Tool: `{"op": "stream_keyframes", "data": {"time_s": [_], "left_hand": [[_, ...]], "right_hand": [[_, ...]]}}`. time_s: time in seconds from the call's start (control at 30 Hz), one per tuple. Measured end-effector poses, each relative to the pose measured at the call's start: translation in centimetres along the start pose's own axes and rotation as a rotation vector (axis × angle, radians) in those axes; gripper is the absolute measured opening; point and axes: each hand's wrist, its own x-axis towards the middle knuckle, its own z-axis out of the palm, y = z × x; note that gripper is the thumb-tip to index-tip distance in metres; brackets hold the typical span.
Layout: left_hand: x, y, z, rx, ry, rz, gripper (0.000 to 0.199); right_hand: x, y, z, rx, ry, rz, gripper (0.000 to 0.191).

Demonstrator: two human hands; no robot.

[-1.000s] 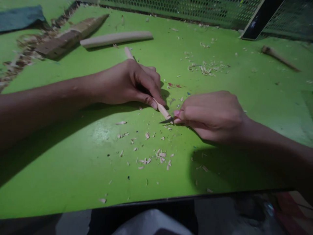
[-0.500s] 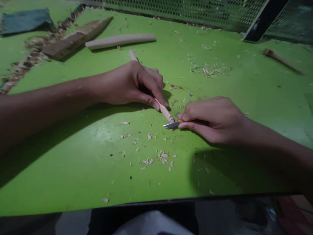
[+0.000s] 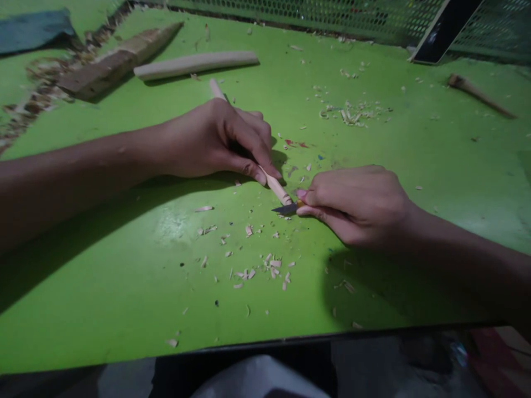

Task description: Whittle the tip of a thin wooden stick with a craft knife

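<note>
My left hand (image 3: 236,141) is closed round a slim pale wooden stick (image 3: 277,188), pressing it to the green table. The stick's far end shows beyond the knuckles, and its middle is hidden under the hand. Notches are cut near the end that points toward my right hand. A small carving knife (image 3: 285,209) is pinched in my right hand (image 3: 352,204). Its blade points left and lies at the notched tip of the stick; whether the two touch I cannot tell. Pale wood chips (image 3: 274,265) are scattered on the table in front of the hands.
Behind my left hand lie a pale rounded wooden piece (image 3: 197,64) and a rough pointed block (image 3: 120,62). A dark cloth-like sheet (image 3: 35,30) is at far left. Shavings (image 3: 352,114) and a thin brown stick (image 3: 481,95) lie right. A perforated green panel (image 3: 323,21) borders the back.
The knife blade has turned slightly and looks darker now. Both hands keep their hold on the stick and knife. The whole view has shifted a little.
</note>
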Motion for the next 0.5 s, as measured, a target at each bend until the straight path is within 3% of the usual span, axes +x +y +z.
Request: {"op": "stream_keyframes", "data": {"time_s": [0.3, 0.4, 0.5], "left_hand": [[-0.20, 0.12, -0.23, -0.011, -0.032, -0.019, 0.018], [-0.12, 0.18, -0.11, 0.010, -0.022, -0.009, 0.019], [0.00, 0.20, -0.09, 0.040, -0.011, 0.033, 0.024]], "right_hand": [[-0.07, 0.30, 0.00, -0.077, -0.059, -0.033, 0.029], [0.24, 0.38, -0.23, -0.050, -0.123, -0.001, 0.030], [0.64, 0.62, -0.38, 0.023, -0.092, 0.003, 0.026]]}}
